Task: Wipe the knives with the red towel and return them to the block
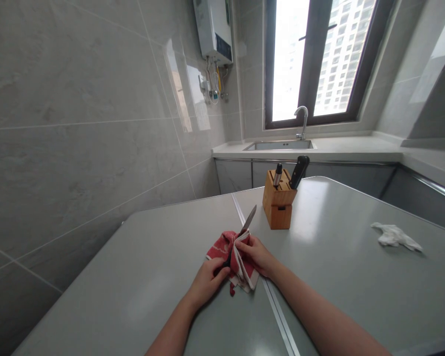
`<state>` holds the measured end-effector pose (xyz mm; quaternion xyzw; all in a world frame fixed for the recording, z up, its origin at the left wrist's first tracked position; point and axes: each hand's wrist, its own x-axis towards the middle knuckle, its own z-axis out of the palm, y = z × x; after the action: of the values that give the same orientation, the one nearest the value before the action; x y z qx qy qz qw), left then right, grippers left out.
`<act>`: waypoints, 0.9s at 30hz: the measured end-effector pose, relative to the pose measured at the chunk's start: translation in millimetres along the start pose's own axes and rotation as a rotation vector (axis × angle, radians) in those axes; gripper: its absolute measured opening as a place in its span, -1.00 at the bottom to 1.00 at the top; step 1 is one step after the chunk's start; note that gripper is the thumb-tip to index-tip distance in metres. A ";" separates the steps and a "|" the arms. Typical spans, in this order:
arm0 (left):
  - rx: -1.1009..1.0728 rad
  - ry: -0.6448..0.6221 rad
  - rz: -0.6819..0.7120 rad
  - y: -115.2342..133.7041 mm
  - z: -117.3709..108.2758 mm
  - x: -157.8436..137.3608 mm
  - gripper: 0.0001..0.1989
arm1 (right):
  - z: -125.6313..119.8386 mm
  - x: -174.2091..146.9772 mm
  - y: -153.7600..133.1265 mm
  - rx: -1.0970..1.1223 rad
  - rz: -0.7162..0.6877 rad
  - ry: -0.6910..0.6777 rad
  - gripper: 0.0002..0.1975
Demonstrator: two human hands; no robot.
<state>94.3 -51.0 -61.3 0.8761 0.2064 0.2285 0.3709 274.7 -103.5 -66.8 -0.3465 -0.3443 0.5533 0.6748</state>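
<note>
A knife (249, 219) points up and away from me, its blade rising out of a red and white cloth (225, 242). My left hand (209, 278) is closed around the dark handle, partly hidden by the cloth. With thumb and fingers, my right hand (255, 254) pinches the folded cloth against the lower part of the blade. Just beyond the blade tip stands a wooden knife block (281, 210). A large black-handled knife (299, 172) and a second, smaller dark handle (278, 175) stick out of its top.
The grey-white table (152, 277) has a metal seam strip (278, 311) running lengthwise. A crumpled white cloth (396, 236) lies on the right. Behind the table is a counter with a sink (280, 145) and a faucet (303, 121). A tiled wall (96, 163) borders the left side.
</note>
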 end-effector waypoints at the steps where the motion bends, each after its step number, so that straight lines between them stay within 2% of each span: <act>1: -0.001 -0.001 -0.010 -0.6 0.2 -0.1 -0.71 | -0.2 -0.3 -0.1 -0.020 -0.001 0.002 -0.75; 5: -0.018 0.008 -0.063 -4.3 1.7 -0.2 -0.73 | 1.3 -1.8 -2.8 -0.105 -0.004 -0.040 -0.71; 10: -0.038 0.018 -0.043 -4.9 2.3 0.0 -0.73 | 3.3 -3.8 -4.4 -0.215 -0.001 -0.063 -0.71; 15: -0.047 0.029 -0.050 -6.4 1.9 0.2 -0.72 | 4.6 -4.4 -4.1 -0.275 -0.032 -0.057 -0.72; 27: -0.097 0.063 -0.079 -4.7 -0.9 1.4 -0.74 | 7.0 -6.3 -7.0 -0.373 -0.015 -0.182 -0.70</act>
<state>94.1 -46.7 -63.9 0.8408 0.2409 0.2508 0.4149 271.4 -110.2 -57.7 -0.4113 -0.5029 0.5041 0.5690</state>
